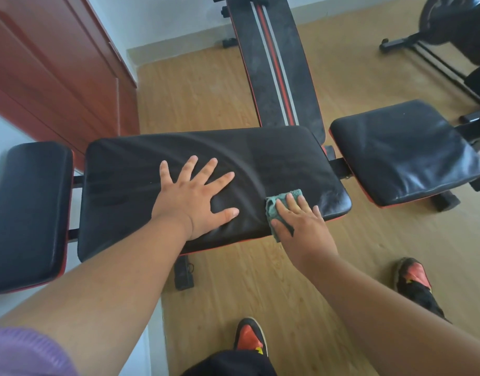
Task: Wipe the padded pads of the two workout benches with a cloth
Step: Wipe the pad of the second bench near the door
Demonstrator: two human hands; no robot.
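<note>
right hand (pixel 301 223) presses the cloth (pixel 283 206) flat-fingered on the middle pad (pixel 179 147), streaked part-wiped; left hand (pixel 198 194) braces, splayed; far striped bench (pixel 274 63) looks dusty, unwiped.

A light wood-grain floor (pixel 206 99) runs to a pale wall (pixel 157 20) with a low skirting, a reddish-brown cabinet (pixel 57 69) stands at the left, and black exercise equipment (pixel 450 25) sits at the upper right in soft daylight
</note>
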